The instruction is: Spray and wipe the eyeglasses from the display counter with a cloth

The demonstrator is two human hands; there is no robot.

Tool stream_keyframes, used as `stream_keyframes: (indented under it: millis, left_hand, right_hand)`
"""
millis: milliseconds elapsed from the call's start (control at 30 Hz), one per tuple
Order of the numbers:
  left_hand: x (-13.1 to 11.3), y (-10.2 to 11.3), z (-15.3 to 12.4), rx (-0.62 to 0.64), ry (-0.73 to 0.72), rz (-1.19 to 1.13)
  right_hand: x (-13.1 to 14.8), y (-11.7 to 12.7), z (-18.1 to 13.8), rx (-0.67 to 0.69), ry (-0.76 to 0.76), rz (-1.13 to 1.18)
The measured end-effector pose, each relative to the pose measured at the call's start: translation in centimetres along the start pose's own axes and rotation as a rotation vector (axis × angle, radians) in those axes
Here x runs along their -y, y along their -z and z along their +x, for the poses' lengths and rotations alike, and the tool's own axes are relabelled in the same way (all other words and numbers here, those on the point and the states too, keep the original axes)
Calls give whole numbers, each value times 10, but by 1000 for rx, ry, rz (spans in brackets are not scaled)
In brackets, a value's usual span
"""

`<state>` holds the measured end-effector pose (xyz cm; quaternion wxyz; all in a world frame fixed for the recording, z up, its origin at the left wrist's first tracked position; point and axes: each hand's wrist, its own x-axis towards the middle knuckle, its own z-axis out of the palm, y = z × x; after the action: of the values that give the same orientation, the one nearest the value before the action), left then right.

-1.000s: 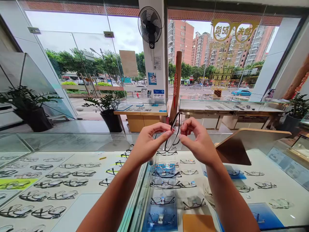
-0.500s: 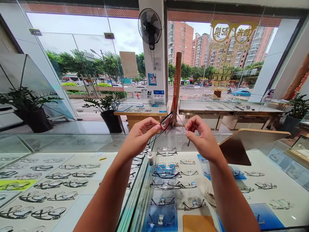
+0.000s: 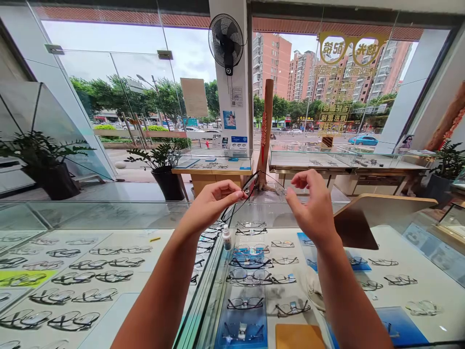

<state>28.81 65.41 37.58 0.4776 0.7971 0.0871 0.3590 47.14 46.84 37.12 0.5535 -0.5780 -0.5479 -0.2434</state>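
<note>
A thin, dark-framed pair of eyeglasses (image 3: pixel 252 182) is held up above the glass counter, pinched at one side by my left hand (image 3: pixel 218 201). One dark temple arm slants down and left beneath that hand's fingers. At the other end of the glasses, my right hand (image 3: pixel 311 206) has its thumb and index finger apart, close to the frame. I see a faint clear patch by its fingertips, too small to make out. Below the hands, a small white bottle (image 3: pixel 226 237) stands on the counter beside rows of eyeglasses (image 3: pixel 250 276) on display.
Glass display cases (image 3: pixel 109 218) full of frames spread left and right. A brown-edged board or mirror (image 3: pixel 363 223) leans at the right. A tan pad (image 3: pixel 298 336) lies at the near edge. Beyond stand potted plants (image 3: pixel 165 179), a wooden post (image 3: pixel 267 121) and a wall fan (image 3: pixel 225 41).
My right hand has let go of the glasses' side; its fingers have spread and shifted slightly right. My left hand keeps its pinch, and the glasses have turned a little.
</note>
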Motion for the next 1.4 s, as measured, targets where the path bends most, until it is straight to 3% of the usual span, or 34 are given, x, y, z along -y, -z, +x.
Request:
stream_keyframes:
  millis: [67,133,267,500,1067,1167,1400]
  left_hand:
    - [3,-6,1,-31,7,-22]
    - [4,-12,1,-27,4,-43]
    - [0,-19,-2,-10,-17,-76]
    - [1,-20,-2,-78,-16,-116]
    - [9,-16,7,-525,-45,-354]
    - [12,-20,8,-493,-29,-347]
    - [14,-47,2,-287,-34,-346]
  right_hand:
    - [7,-2,-2,61,137,-142]
    - [14,-6,-5,214,251,-227]
    - [19,-20,-10,378,322,-318]
    - [12,-32,-11,341,306,-376]
    - [-4,-34,-9,287,213,-414]
    - [-1,-34,-10,320,156,-367]
    - [8,-41,-14,323,19,-10]
